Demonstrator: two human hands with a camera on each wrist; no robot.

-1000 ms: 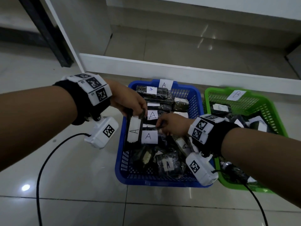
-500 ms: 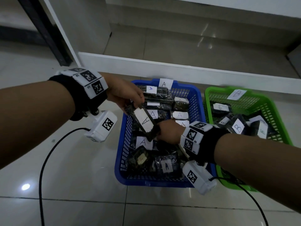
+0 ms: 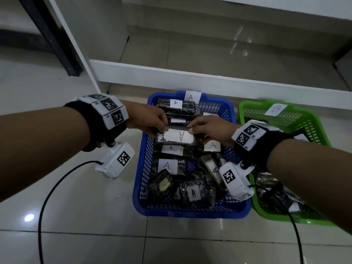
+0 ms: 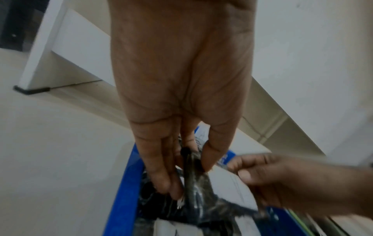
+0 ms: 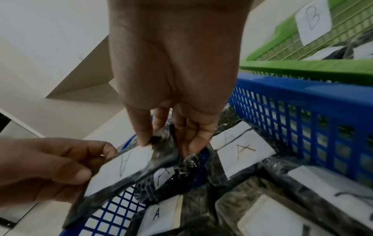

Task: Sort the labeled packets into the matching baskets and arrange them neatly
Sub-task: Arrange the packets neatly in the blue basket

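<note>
Since half a second ago we have turned the dark plastic-wrapped packet with its white "A" label [image 3: 178, 137] level above the blue mesh basket [image 3: 144, 159]; left hand [image 3: 147, 119] and right hand [image 3: 210, 128] pinch its ends (light, crinkly, slippery film, so the ends grip best).

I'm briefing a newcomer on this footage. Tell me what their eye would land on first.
First, the two hands, left hand and right hand, each pinching one end of a dark packet labeled A over the blue basket. That basket, marked A on its far rim, is packed with A-labeled packets. Beside it on the right stands a green basket tagged B.
</note>
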